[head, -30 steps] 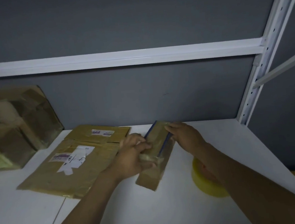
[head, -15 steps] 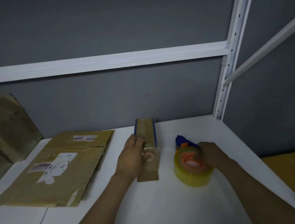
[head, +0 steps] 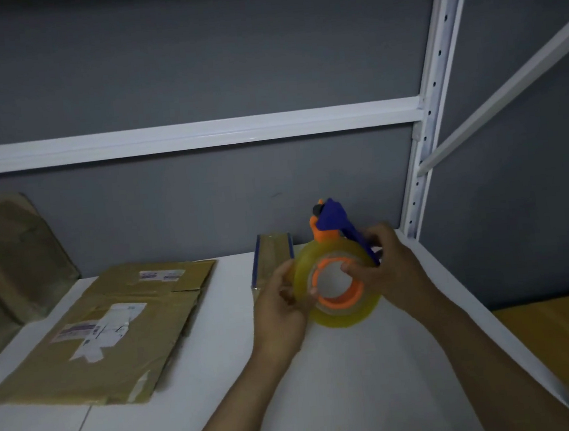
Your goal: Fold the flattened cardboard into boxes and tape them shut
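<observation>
One narrow, blue-edged cardboard box (head: 274,255)

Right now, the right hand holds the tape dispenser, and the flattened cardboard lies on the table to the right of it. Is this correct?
Not quite. In the head view the right hand does hold the tape dispenser, but the flattened cardboard lies on the table to the left of it, not to the right.
</observation>
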